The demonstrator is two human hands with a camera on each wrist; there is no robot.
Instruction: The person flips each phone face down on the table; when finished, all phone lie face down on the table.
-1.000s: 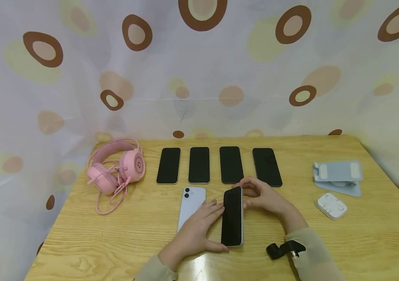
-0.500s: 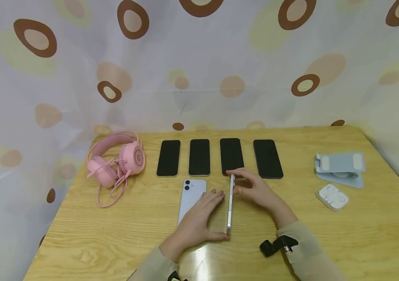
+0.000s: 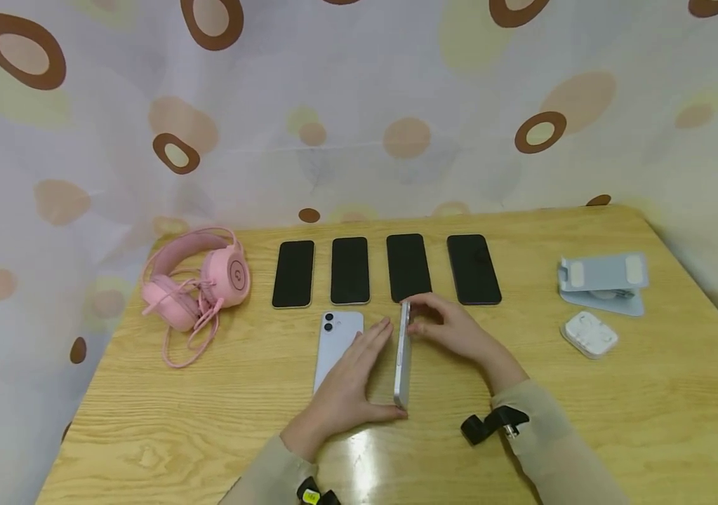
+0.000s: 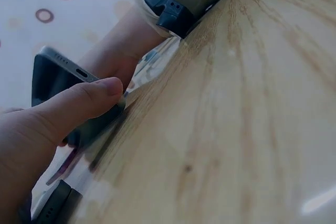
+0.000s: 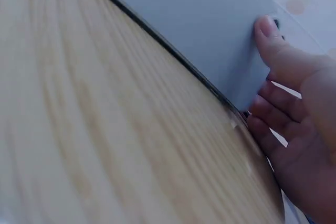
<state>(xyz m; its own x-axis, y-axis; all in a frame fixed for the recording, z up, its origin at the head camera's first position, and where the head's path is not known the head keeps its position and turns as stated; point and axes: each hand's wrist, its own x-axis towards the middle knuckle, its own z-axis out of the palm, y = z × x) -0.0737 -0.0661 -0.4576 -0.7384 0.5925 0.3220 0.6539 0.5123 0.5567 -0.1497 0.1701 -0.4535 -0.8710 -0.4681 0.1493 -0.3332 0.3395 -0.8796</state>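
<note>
A pale smartphone [image 3: 402, 358] stands on its long edge near the table's middle, its side rail facing up. My right hand [image 3: 460, 333] pinches its far end; in the right wrist view the thumb [image 5: 270, 32] lies on the pale back [image 5: 205, 19]. My left hand [image 3: 346, 382] has its fingers extended left of the phone, with a gap showing between. Its thumb [image 4: 84, 98] touches the near end, beside the charging port. Partly under my left hand, a second pale phone [image 3: 338, 340] lies back up, its two cameras showing.
Black-screened phones lie in a back row: first [image 3: 293, 273], second [image 3: 350, 270], third [image 3: 408, 266], fourth [image 3: 474, 268]. Pink headphones [image 3: 229, 277] sit left. A folded blue-grey stand [image 3: 605, 272] and a white case with earphones [image 3: 589, 334] lie right. Patterned cloth [image 3: 359, 175] hangs behind.
The held phone has turned from showing its black screen to standing on edge, with a sliver of its back now visible. The head view has tilted downward; the other things stay put.
</note>
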